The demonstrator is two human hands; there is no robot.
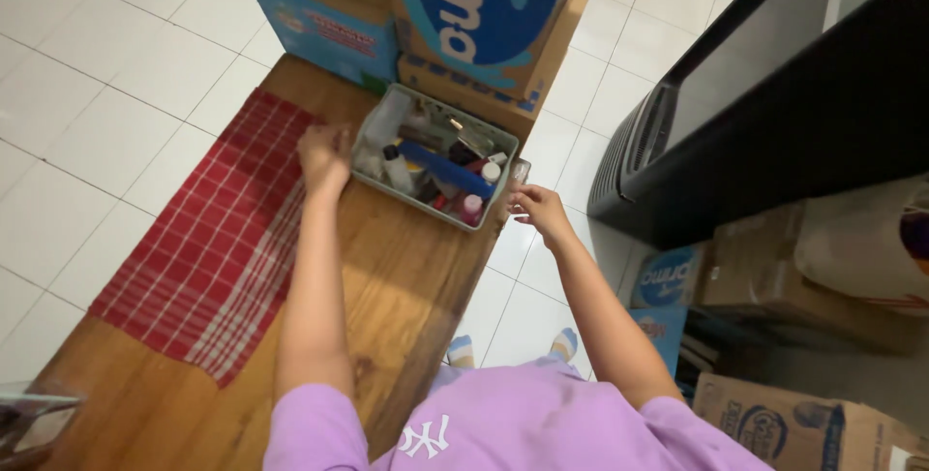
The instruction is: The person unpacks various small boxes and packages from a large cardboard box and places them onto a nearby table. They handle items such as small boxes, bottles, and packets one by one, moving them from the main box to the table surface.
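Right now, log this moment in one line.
left hand: on basket's left side | right hand: at its right corner | basket: bottles inside, on wooden table

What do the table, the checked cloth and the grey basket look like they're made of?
Table: wood, glossy finish, with visible grain and sheen. Cloth: woven fabric, red and white checks, frayed-looking edge. Basket: probably moulded plastic, matt grey-green, thin smooth walls.

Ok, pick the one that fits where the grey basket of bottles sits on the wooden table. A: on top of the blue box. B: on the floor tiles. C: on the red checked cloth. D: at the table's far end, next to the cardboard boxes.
D: the grey basket rests on the bare wood of the table at its far end, right before the cardboard boxes; the red checked cloth lies off to its side.
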